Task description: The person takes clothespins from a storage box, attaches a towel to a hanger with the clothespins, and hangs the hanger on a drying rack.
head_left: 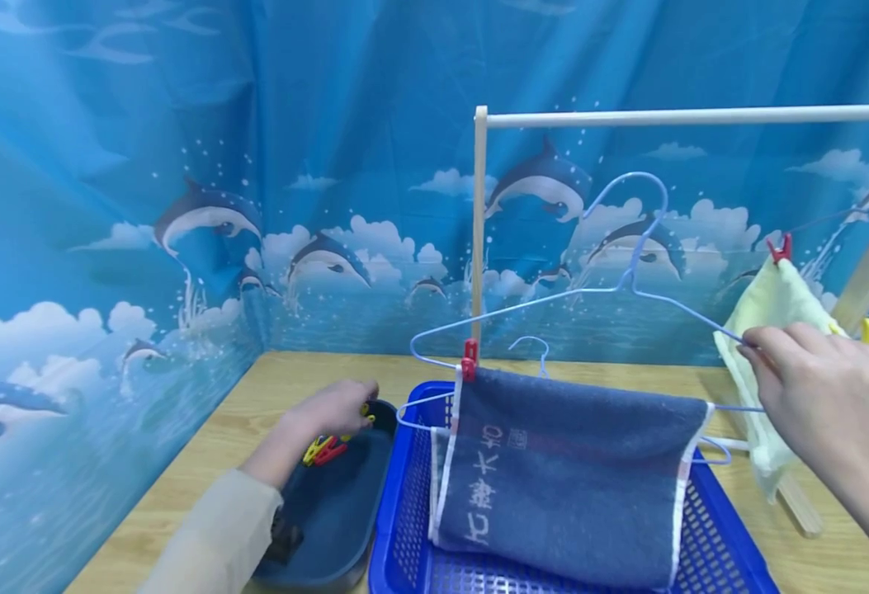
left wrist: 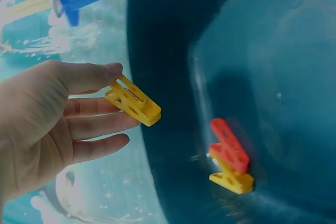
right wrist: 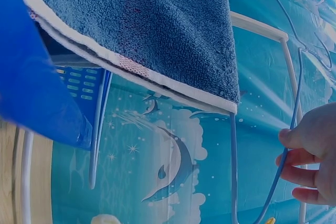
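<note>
In the left wrist view my left hand point(left wrist: 50, 119) pinches a yellow clothespin point(left wrist: 135, 102) between thumb and fingers. It is over the dark tray point(head_left: 333, 516), where a red clothespin point(left wrist: 229, 148) and another yellow clothespin point(left wrist: 233, 180) lie. My right hand point(head_left: 828, 392) grips the right side of a light-blue wire hanger point(head_left: 545, 299) and holds it upright. A dark-blue towel point(head_left: 575, 478) with white edges is folded over the hanger's lower bar. One red clothespin point(head_left: 469, 360) clips the towel's upper left corner; no clip shows at its right corner.
Under the towel stands a blue plastic basket point(head_left: 404, 495) with more hangers in it. Behind is a rack with a white rail point(head_left: 664, 117) and wooden post point(head_left: 479, 231). A pale yellow cloth point(head_left: 768, 309) hangs at the right, clipped with a red clothespin point(head_left: 780, 249).
</note>
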A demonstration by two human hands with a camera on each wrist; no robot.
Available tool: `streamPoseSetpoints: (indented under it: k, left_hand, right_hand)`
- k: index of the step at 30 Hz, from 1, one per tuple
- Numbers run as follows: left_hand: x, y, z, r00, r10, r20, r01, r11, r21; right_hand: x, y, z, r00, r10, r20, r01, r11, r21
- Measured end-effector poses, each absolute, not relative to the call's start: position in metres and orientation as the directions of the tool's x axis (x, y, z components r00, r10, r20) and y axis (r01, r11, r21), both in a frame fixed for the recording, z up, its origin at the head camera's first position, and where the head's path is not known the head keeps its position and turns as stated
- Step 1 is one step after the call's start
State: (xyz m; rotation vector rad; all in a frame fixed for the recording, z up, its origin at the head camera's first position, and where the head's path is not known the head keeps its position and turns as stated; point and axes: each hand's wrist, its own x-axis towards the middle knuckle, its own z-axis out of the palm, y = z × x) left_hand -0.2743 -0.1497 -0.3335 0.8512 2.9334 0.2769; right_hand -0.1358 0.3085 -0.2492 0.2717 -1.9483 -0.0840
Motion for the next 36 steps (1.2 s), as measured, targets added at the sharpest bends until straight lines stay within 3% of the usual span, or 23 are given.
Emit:
streamPoseSetpoints:
  k: [24, 36]
  left_hand:
    - [-0.25, -0.166, -0.282, -0.883, 0.456, 0.114, 0.469, 0.838, 0.281]
    - [-0.228, -0.157, -0.262, -0.865, 0.458, 0.202, 0.497, 0.834, 0.238]
  right_hand:
    - [-0.137, 0.308, -0.248, -0.383, -0.244, 0.891, -0.152, 0.968, 0.2]
    - [-0.137, 0.307, -0.249, -0.392, -0.221, 0.893, -0.153, 0.973, 0.174]
